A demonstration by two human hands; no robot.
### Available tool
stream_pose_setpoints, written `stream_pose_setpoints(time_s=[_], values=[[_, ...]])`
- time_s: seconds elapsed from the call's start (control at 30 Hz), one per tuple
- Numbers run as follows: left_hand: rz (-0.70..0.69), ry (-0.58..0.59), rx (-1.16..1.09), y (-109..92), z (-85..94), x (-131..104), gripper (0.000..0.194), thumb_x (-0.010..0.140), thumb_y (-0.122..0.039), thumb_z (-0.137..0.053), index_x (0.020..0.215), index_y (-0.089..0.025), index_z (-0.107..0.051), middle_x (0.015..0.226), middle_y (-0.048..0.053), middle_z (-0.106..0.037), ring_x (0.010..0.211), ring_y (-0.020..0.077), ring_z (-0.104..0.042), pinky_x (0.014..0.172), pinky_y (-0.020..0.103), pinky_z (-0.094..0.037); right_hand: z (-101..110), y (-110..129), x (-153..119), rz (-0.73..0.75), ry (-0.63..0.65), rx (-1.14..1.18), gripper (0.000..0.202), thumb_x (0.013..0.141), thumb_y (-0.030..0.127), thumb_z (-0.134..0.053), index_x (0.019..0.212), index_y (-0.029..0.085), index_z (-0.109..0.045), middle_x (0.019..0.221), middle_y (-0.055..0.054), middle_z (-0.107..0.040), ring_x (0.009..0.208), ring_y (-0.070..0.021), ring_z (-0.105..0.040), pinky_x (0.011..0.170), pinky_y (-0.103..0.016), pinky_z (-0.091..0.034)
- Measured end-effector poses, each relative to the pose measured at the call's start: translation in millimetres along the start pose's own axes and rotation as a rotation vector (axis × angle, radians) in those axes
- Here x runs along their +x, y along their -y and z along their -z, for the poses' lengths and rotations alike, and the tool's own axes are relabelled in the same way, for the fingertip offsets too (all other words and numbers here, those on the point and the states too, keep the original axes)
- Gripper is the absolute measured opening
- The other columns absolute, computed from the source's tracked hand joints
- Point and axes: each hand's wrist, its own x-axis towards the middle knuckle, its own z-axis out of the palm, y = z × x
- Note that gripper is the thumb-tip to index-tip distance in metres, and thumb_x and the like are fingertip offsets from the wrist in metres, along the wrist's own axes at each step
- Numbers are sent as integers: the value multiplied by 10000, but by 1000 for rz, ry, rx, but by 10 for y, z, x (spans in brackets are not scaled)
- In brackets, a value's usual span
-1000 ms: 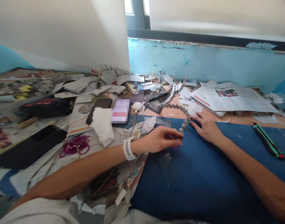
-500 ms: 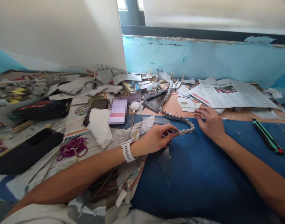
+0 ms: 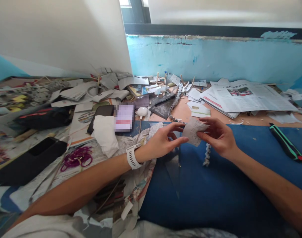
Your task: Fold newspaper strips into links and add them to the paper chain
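Observation:
My right hand (image 3: pixel 218 137) pinches a small piece of printed paper (image 3: pixel 194 131) between thumb and fingers above the blue mat. At the paper's left edge is my left hand (image 3: pixel 167 138), thumb and fingers apart, with a white watch on its wrist. Whether its fingertips touch the paper I cannot tell. A chain of folded paper (image 3: pixel 175 105) runs from the back of the table toward my hands. Its middle is hidden behind the paper and fingers, and its near end hangs or lies below my right hand on the mat.
A black and green utility knife (image 3: pixel 286 142) lies on the blue mat (image 3: pixel 215 198) at right. Newspapers (image 3: pixel 254 99) are stacked at the back right. On the left are a white tissue (image 3: pixel 105 134), purple cord (image 3: pixel 78 158), a black case (image 3: pixel 29 162) and many paper scraps.
My left hand has let go of the paper chain, whose near end has dropped toward me. A piece of printed paper has come into my right hand, which moved slightly left.

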Motion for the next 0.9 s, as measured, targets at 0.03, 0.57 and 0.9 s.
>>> stream_pose_setpoints(time_s=[0.03,0.57,0.9], values=[[0,9,-35,6,-3,8,451,917,-461,-726,1252,-166,-657,1034,76,-743,643,96,-624,558,206,-495,-16,4,-8,-5,-4,29,394,859,295,-824,1219,284,-664,1119,-33,-754,934,-179,-746,834,-322,-644],[72,-69,-346,93,22,51,289,848,-343,-812,1022,-146,-692,914,43,-747,764,177,-782,740,290,-676,41,57,-66,-162,44,-289,207,933,421,-727,996,228,-767,879,-25,-771,747,-177,-694,645,-277,-563],[128,-15,-585,63,110,41,287,925,-364,-725,1088,-128,-745,1052,110,-768,946,242,-782,752,335,-701,150,-37,-78,184,71,-492,278,948,200,-651,1154,311,-803,1103,-13,-816,949,-263,-800,791,-354,-655]])
